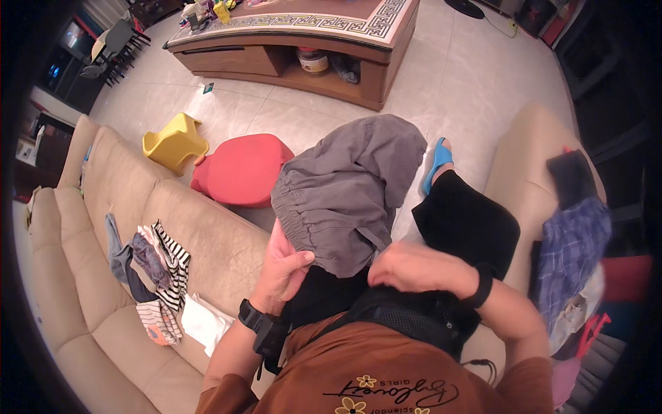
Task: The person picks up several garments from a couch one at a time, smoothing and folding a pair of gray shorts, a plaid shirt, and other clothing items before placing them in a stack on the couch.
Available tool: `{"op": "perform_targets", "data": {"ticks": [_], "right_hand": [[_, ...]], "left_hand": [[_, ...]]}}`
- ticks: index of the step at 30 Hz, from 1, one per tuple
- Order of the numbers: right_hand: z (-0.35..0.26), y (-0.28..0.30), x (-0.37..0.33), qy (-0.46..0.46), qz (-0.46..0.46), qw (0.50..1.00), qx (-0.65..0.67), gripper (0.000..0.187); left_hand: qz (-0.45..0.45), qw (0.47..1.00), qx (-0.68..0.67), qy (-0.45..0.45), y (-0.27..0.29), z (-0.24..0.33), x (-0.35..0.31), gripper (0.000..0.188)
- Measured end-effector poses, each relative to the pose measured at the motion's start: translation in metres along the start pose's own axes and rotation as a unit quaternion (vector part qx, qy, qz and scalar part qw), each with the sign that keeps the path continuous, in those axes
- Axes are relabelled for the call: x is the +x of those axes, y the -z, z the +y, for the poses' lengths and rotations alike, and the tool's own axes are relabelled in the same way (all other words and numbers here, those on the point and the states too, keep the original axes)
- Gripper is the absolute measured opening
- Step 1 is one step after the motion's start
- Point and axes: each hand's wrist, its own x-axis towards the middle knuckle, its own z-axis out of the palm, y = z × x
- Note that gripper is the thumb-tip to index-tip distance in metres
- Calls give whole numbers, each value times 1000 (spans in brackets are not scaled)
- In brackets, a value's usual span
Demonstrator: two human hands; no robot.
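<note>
A pair of grey trousers or shorts (345, 186) with a gathered elastic waist hangs in front of me, above my lap. My left hand (284, 265) grips the waistband at its near left edge, thumb on top and fingers underneath. At the near right edge of the cloth is my right hand (414, 268), slightly blurred, its fingers curled in against the garment. Part of the cloth by the right fingers is hidden by the hand itself.
Small clothes (155, 265) and a white cloth (205, 323) lie on the beige sofa (200, 217) at left. A red stool (245, 169) and yellow step stool (176, 143) stand ahead, before a wooden coffee table (276, 58). At right, a blue plaid shirt (576, 238) lies among other clothes.
</note>
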Motion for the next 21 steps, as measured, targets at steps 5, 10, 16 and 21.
{"op": "perform_targets", "data": {"ticks": [5, 10, 16, 21], "right_hand": [[-28, 10, 20, 114, 259, 956, 71, 11], [0, -26, 13, -3, -42, 999, -13, 10], [-8, 15, 5, -118, 261, 945, 159, 10], [-24, -17, 31, 122, 226, 966, 18, 8]], "left_hand": [[-2, 1000, 27, 3, 3, 1, -3, 90], [15, 1000, 17, 7, -8, 7, -1, 87], [25, 998, 56, 10, 11, 7, -12, 89], [0, 998, 47, 40, 0, 9, -11, 92]]}}
